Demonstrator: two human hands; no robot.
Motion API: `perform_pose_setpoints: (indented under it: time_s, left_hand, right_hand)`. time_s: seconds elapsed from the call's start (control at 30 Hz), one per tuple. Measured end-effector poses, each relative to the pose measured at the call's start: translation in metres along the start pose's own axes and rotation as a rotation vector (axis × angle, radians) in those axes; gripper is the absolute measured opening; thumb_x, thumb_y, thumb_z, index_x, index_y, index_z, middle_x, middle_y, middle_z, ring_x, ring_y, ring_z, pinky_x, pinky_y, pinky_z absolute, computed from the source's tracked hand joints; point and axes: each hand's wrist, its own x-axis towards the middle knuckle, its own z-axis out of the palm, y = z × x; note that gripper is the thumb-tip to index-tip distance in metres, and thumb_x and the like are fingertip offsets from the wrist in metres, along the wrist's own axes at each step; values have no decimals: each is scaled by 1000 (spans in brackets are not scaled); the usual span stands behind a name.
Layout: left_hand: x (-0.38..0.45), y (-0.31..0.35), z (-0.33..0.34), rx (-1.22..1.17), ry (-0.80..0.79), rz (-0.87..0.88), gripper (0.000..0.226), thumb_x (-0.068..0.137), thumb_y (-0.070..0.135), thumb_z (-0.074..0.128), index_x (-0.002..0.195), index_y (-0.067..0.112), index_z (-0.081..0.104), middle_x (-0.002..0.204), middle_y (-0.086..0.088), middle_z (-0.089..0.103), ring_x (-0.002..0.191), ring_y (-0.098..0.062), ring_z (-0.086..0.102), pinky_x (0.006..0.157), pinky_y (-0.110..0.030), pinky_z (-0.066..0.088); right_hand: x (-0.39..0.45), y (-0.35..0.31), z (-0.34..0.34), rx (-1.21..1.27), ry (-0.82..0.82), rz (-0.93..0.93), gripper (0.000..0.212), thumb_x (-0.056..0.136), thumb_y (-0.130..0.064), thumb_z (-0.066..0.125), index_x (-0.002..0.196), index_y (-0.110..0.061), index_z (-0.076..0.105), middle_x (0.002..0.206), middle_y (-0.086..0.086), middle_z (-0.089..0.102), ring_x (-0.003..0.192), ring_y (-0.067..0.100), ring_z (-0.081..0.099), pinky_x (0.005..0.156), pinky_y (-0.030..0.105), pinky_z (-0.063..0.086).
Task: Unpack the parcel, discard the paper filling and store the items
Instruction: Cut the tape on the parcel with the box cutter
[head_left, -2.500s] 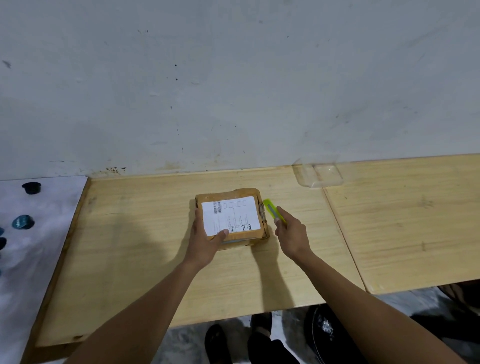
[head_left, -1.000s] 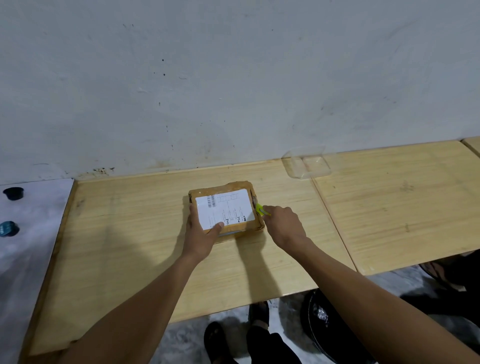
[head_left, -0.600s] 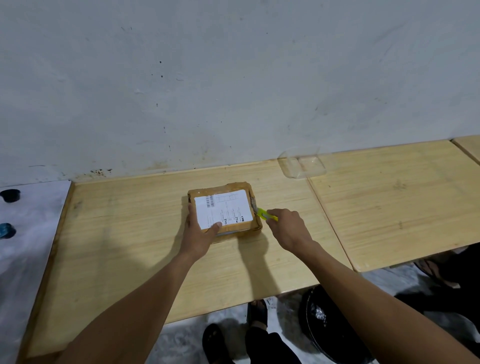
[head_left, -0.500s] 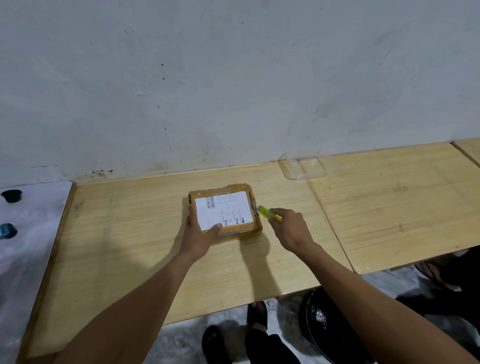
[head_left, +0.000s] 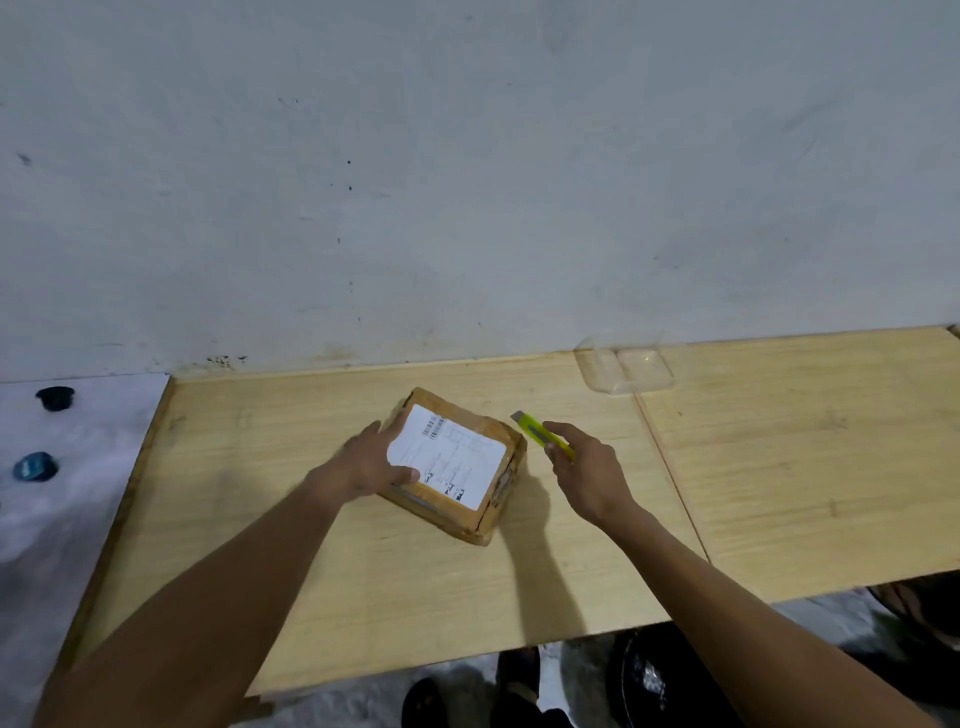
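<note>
A small brown taped parcel (head_left: 488, 441) with a white shipping label lies on the wooden table (head_left: 395, 571), turned at an angle. My left hand (head_left: 371, 462) grips its left side, thumb on the label's near edge. My right hand (head_left: 584, 470) holds a yellow-green utility knife (head_left: 540, 432) just right of the parcel, blade tip pointing up and left, clear of the box.
A clear plastic tray (head_left: 626, 366) sits against the wall behind the knife. A second wooden panel (head_left: 810, 457) continues right. On the white surface at left are a black cap (head_left: 56, 398) and a blue cap (head_left: 35, 466). A black bin (head_left: 660, 680) stands below the table.
The parcel has been rotated clockwise under my left hand. The knife has lifted off the parcel's right edge and now sits beside it.
</note>
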Motion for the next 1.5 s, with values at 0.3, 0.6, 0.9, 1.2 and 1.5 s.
perform_pose_setpoints:
  time_s: [0.3, 0.6, 0.9, 1.2, 1.5]
  left_hand:
    - [-1, 48, 53, 182, 185, -280, 107, 77, 86, 31, 153, 26, -14, 159, -14, -25, 144, -40, -25, 113, -60, -11]
    - [18, 33, 39, 453, 176, -74, 106, 74, 87, 35, 153, 32, -10, 160, -7, -24, 145, -35, -25, 113, -61, -13]
    - [12, 55, 70, 293, 258, -144, 82, 93, 67, 27, 155, 25, -7, 160, -15, -23, 145, -38, -25, 117, -54, -10]
    - [12, 10, 49, 340, 258, 125, 117, 58, 98, -3, 154, 31, 1, 161, -5, -18, 148, -26, -22, 117, -49, -11]
    - [10, 13, 60, 202, 356, -24, 98, 84, 80, 19, 155, 16, -5, 160, -8, -24, 142, -19, -35, 120, -47, -6]
  right_hand:
    - [26, 1, 13, 9, -72, -58, 33, 98, -22, 48, 129, -31, 56, 79, -7, 63, 78, 22, 60, 68, 29, 41]
    - [49, 8, 12, 35, -110, -64, 35, 98, -20, 49, 130, -31, 56, 87, -6, 63, 84, 22, 60, 73, 30, 44]
    - [54, 14, 23, 53, -144, -48, 33, 100, -26, 47, 132, -28, 56, 88, -5, 63, 85, 21, 60, 74, 30, 44]
    - [61, 9, 28, 72, -155, -22, 35, 100, -21, 46, 134, -24, 54, 89, -1, 64, 83, 23, 62, 74, 31, 49]
    - [62, 0, 43, 78, -199, -26, 37, 101, -20, 45, 137, -22, 52, 90, -3, 60, 79, 18, 54, 72, 25, 39]
